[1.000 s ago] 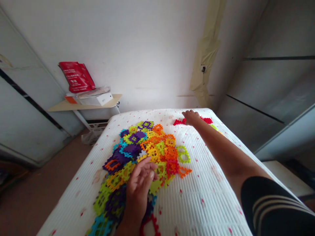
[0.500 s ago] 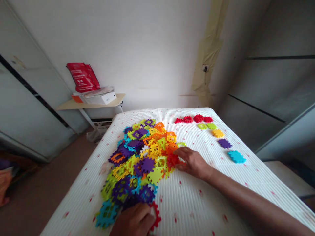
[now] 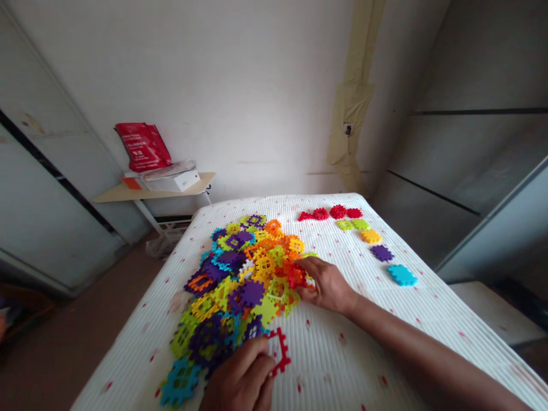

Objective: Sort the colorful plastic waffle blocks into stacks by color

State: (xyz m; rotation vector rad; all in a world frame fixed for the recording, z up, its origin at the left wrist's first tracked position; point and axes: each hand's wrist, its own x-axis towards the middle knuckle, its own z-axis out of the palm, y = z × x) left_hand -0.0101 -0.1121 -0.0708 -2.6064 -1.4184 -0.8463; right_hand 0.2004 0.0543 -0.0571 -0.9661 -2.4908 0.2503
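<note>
My left hand (image 3: 246, 377) is closed at the front of the pile, pinching a red notched square frame (image 3: 281, 353) by its left side. The frame is tilted up and its centre is hollow. At the pile's right edge my right hand (image 3: 327, 285) curls its thumb and fingers around a red notched interlocking tile (image 3: 296, 276), partly covered by the fingers. The heap of interlocking plastic tiles (image 3: 252, 292) mixes purple, yellow, green, orange and blue pieces. A turquoise window tile (image 3: 180, 381) lies left of my left hand.
Along the right lie red tiles (image 3: 338, 212), green tiles (image 3: 361, 224), a yellow tile (image 3: 370, 236), a purple tile (image 3: 382, 253) and a turquoise tile (image 3: 402, 274). A white quilted cover (image 3: 342, 365) spreads beneath. A side table (image 3: 115, 195) carries a red bag (image 3: 141, 147).
My left hand has moved right and up, drawing the red frame out from the pile's front edge. My right hand stays at the pile, its fingers around the red tile. The view has shifted slightly.
</note>
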